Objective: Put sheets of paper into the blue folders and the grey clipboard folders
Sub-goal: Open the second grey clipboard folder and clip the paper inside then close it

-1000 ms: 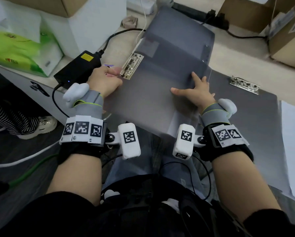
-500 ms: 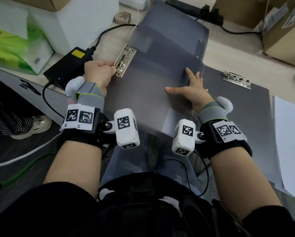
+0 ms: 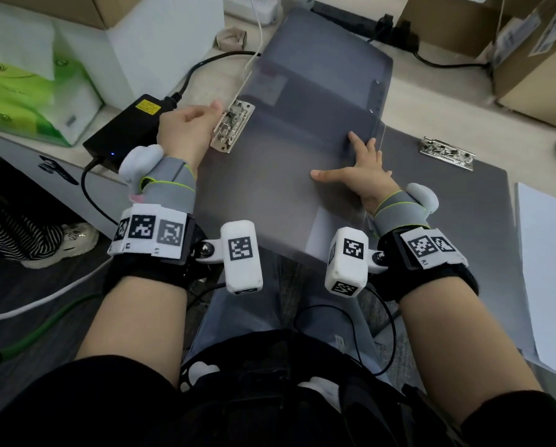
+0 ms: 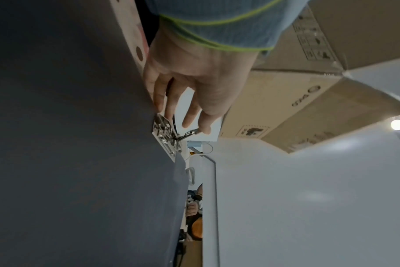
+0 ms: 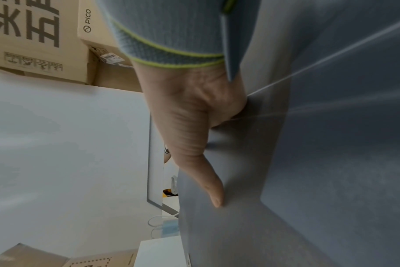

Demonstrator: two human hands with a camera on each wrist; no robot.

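Item: grey clipboard folder, on the counter before you, long axis running away from you. Clip at its left edge; your left hand is nearer, fingertips lifting its lever. Right hand spread flat on the cover.

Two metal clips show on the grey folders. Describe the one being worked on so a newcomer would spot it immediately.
Start at the grey clipboard folder lying across the desk edge under both hands. On its left edge, beside the black power adapter, sits the metal clip. Unlike the other clip lying untouched farther right, the left hand touches its lever.
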